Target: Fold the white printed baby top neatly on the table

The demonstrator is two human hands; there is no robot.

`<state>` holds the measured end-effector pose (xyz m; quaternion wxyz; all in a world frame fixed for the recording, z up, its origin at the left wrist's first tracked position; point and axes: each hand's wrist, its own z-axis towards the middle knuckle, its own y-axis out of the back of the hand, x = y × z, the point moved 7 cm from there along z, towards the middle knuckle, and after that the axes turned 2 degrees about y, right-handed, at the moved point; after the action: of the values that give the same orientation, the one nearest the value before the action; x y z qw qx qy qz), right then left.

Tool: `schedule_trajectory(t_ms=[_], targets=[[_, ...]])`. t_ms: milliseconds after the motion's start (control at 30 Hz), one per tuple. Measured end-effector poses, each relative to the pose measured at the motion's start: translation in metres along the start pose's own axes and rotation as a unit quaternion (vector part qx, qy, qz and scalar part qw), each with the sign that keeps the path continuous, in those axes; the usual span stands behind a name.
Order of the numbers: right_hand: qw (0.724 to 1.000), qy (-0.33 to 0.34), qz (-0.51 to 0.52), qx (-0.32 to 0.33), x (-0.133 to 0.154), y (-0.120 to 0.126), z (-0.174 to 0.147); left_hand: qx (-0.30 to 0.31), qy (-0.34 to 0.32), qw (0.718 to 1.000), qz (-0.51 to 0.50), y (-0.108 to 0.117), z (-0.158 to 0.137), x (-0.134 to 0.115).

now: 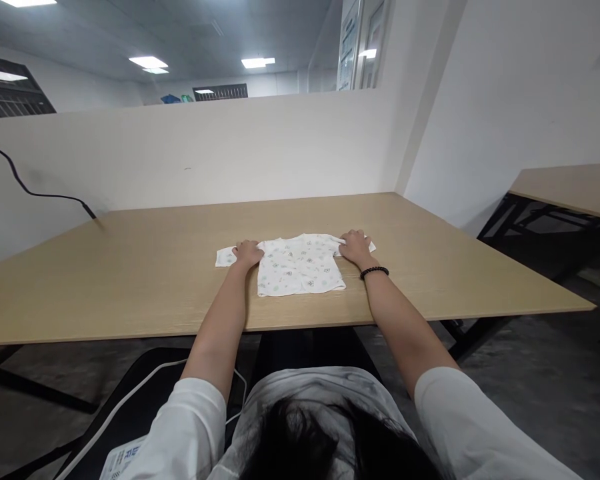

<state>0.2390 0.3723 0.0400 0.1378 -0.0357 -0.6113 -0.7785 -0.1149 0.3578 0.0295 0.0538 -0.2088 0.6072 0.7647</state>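
At left, press evenly with left hand [249,253] on sleeve [225,257]. At centre, avoid skewing shirt [300,268], spread on surface [155,273]. At right, match pressure with right hand [356,249] on opposite sleeve [372,247]. On both, cannot tell pinching fingers [351,235] from pressing.

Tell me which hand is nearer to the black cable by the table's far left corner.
Left. The left hand is on the left side of the printed shirt, right of the black cable; the right hand is on the shirt's opposite side, farther away.
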Motion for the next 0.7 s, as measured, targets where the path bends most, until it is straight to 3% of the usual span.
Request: schedule_trajectory(t_ms=[100,200,333,500,633,700], targets=[[0.995,-0.02,0.055,-0.076,-0.003,0.015,0.001,-0.058,-0.004,0.998,-0.025,0.015,-0.003,0.0],[0.969,-0.064,0.21,-0.115,-0.007,0.019,0.002,-0.092,0.002,0.993,-0.074,0.027,-0.004,0.003],[0.878,-0.091,0.456,-0.117,0.0,0.014,0.006,-0.113,0.013,0.979,-0.171,0.03,-0.001,0.002],[0.743,0.05,0.659,-0.103,0.02,0.027,0.009,-0.148,-0.014,0.94,-0.306,0.033,0.003,-0.014],[0.738,0.084,0.663,-0.094,0.015,0.036,0.007,-0.186,-0.057,0.902,-0.386,0.045,0.0,-0.018],[0.756,0.073,0.644,-0.092,0.008,0.035,0.006,-0.199,-0.078,0.912,-0.35,0.052,-0.005,-0.017]])
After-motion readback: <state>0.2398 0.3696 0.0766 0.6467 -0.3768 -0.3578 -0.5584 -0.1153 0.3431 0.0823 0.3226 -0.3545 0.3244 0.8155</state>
